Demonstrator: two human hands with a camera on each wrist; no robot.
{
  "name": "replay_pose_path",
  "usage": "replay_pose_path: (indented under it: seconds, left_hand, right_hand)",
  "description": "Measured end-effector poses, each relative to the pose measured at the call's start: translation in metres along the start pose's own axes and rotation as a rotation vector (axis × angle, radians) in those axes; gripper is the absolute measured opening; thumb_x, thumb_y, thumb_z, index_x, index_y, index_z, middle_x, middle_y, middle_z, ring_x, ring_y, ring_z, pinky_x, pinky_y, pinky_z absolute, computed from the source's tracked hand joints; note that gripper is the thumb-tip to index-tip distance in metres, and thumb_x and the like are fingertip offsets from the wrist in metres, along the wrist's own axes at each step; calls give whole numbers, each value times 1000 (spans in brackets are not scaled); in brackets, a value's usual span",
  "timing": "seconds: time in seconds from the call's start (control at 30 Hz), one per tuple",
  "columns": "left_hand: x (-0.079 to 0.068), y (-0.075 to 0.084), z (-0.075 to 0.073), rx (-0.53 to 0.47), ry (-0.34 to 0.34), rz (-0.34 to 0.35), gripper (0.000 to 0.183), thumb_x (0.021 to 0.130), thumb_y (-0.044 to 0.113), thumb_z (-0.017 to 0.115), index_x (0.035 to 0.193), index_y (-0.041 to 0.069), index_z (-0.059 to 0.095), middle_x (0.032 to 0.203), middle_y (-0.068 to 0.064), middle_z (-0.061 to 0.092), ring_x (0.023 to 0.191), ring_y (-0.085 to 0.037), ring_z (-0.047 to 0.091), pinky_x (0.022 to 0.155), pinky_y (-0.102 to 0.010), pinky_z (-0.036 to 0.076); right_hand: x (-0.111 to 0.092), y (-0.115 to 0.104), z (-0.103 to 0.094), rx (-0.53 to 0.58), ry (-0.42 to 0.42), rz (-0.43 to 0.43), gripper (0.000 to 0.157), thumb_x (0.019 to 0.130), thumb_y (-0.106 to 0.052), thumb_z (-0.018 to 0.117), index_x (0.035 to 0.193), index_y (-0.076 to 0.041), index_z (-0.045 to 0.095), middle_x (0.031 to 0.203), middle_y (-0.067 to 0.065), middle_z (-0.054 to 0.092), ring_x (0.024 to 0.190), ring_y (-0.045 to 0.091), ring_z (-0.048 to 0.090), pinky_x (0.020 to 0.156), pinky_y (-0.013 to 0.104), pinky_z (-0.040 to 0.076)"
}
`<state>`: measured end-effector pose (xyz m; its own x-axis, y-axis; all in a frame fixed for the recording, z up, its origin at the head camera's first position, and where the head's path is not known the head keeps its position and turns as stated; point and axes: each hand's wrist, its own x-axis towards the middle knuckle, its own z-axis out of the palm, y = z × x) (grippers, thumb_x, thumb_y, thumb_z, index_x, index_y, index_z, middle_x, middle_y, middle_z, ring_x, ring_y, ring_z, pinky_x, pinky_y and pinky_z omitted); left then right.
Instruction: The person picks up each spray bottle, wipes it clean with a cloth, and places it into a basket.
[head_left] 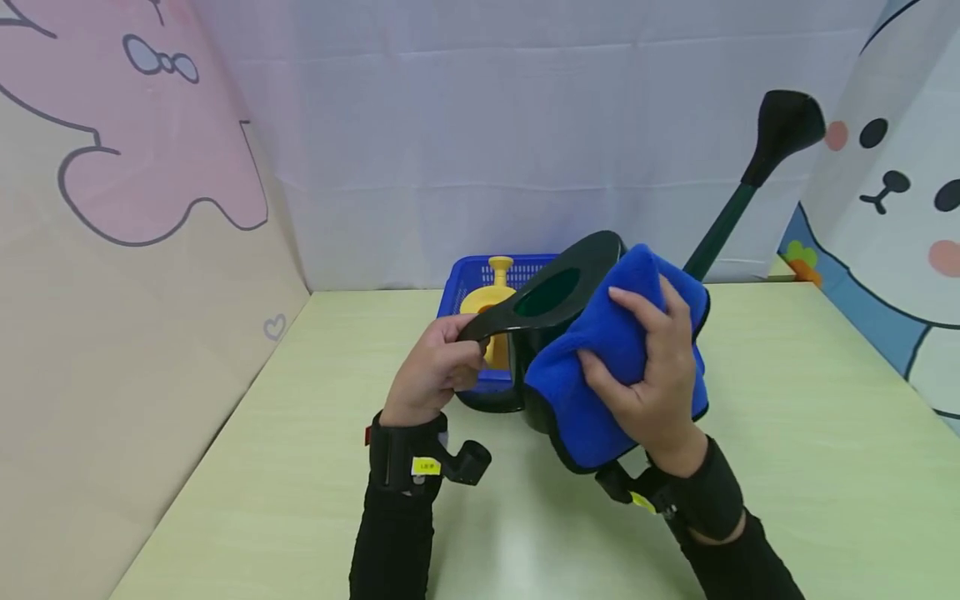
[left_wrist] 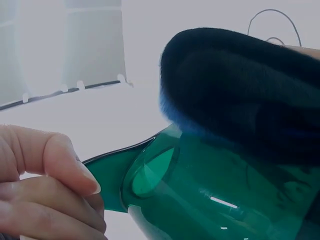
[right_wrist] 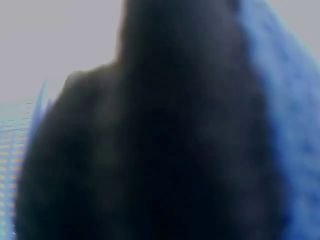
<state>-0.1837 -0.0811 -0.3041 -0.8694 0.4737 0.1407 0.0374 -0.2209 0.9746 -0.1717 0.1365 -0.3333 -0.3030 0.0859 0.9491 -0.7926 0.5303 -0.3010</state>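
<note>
A dark green watering can [head_left: 551, 292] is held tilted above the table, its long spout [head_left: 722, 229] pointing up to the right and ending in a black sprinkler head [head_left: 787, 125]. My left hand [head_left: 442, 367] grips the black-edged end at the can's left; in the left wrist view its thumb and fingers [left_wrist: 65, 165] close on the translucent green plastic. With my right hand [head_left: 652, 375] I hold a blue cloth [head_left: 600, 400] with black edging against the can's right side. The cloth hides much of the body. In the right wrist view, a dark blurred shape and the blue cloth [right_wrist: 295, 125] fill most of the picture.
Behind the can stands a blue plastic basket [head_left: 463, 279] with a yellow object [head_left: 487, 296] in it, partly hidden. The pale green table [head_left: 360, 467] meets a white curtain [head_left: 450, 150] at the back and cartoon-printed walls at both sides.
</note>
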Motion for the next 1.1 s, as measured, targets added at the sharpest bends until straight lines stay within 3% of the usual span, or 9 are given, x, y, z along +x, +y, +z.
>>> replay_pose_path:
  seconds: [0.2, 0.43, 0.57, 0.83, 1.0, 1.1]
  left_hand:
    - [2, -2, 0, -13, 14, 12, 11, 76, 1, 42, 87, 3, 43, 50, 5, 35, 39, -9, 29, 38, -17, 23]
    - [4, -3, 1, -10, 26, 31, 18, 75, 0, 42, 93, 3, 44, 53, 4, 37, 39, -7, 29, 38, -17, 24]
    - [5, -3, 1, -16, 26, 35, 17, 75, 0, 42, 91, 4, 44, 54, 4, 39, 39, -7, 29, 38, -16, 24]
    - [5, -3, 3, -34, 15, 31, 15, 76, 0, 42, 90, 3, 45, 51, 5, 35, 39, -8, 29, 38, -17, 24]
    - [4, -2, 4, -37, 13, 19, 15, 76, 0, 42, 91, 4, 44, 51, 5, 35, 39, -9, 29, 39, -17, 24]
    - [3, 0, 4, -34, 5, 18, 15, 76, 1, 42, 90, 4, 44, 51, 5, 35, 40, -9, 29, 40, -17, 24]
  right_hand:
    - [-10, -10, 18, -140, 0, -201, 50, 76, -46, 56, 108, -8, 54, 122, 22, 48, 116, 36, 41, 88, 59, 40]
    - [-24, -18, 37, -240, -118, -399, 43, 80, -38, 54, 108, -6, 55, 116, 24, 51, 114, 38, 44, 82, 56, 41]
    - [-26, -19, 39, -263, -148, -457, 42, 81, -37, 54, 109, -6, 55, 116, 23, 52, 113, 37, 45, 81, 54, 43]
    - [-14, -12, 24, -211, -83, -358, 43, 80, -40, 55, 107, -7, 54, 116, 23, 51, 114, 37, 44, 84, 56, 42]
    - [-5, -2, 10, -105, 2, -172, 52, 78, -47, 55, 107, -5, 53, 122, 23, 48, 116, 36, 42, 88, 59, 40]
    - [0, 4, 0, -40, 9, -29, 57, 78, -49, 53, 112, -3, 51, 125, 24, 46, 116, 36, 42, 88, 61, 38]
